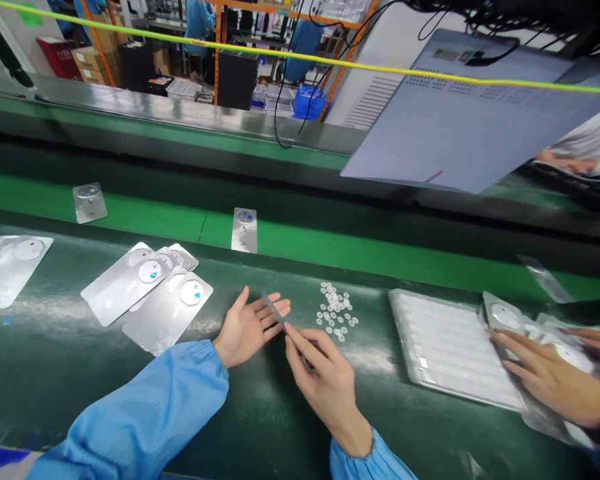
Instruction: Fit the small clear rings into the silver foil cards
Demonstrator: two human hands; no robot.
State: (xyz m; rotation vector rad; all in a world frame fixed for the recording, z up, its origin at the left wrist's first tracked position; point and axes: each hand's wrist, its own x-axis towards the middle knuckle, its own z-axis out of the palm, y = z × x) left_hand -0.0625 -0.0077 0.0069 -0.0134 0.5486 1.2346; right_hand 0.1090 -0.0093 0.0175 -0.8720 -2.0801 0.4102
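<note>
My left hand is palm up with its fingers stretched out, and nothing can be seen lying in it. My right hand pinches a thin grey strip-like tool, possibly tweezers, which slants across the left fingers. Whether the tool touches them I cannot tell. Just right of my hands, many small white discs lie loose on the dark green work surface. To the left, several silvery flat plates overlap in a pile, each with a round inset; some insets carry a blue mark.
Single plates rest on the bright green belt beyond. At right stands a white ribbed tray, with a co-worker's hand over plates beside it. A grey panel and a yellow cord hang overhead.
</note>
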